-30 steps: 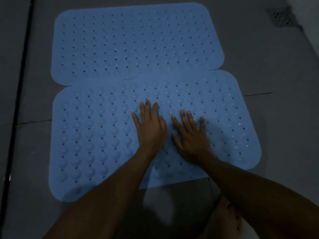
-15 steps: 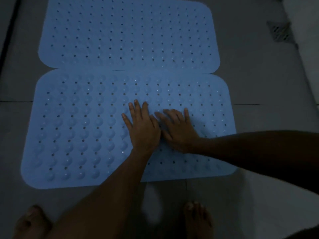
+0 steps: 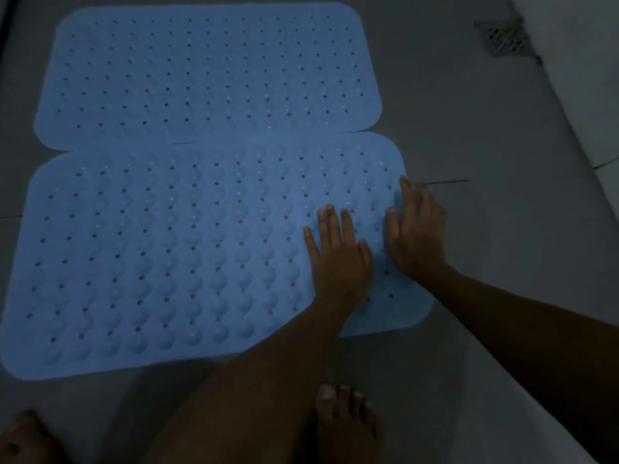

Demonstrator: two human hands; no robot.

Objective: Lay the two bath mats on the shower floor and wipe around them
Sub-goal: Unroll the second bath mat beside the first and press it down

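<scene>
Near mat [image 3: 174,256]: blue, studded with round bumps and small holes, lying flat on the shower floor [image 3: 469,135]; its far long edge is touching or slightly overlapping the far mat.
Far mat [image 3: 207,72]: same blue, same hole pattern, lying flat just beyond the near mat and shifted a little to the left of it.
Left hand [image 3: 341,259]: resting palm down on the right part of the near mat; fingers [image 3: 330,222] are lying straight and slightly apart, pointing away from the person, holding nothing.
Right hand [image 3: 417,236]: lying just beside the left hand at the near mat's right edge; its fingers are stretched out fairly straight over the rim, with the fingertips reaching the floor beside it. Whether they are pinching the rim, I cannot tell.
Floor: grey tiles with thin dark joints, dimly lit.
Drain grate [image 3: 502,38]: sitting in the floor at upper right, well apart from both mats.
Bare feet [image 3: 345,426]: standing on the floor just in front of the near mat.
</scene>
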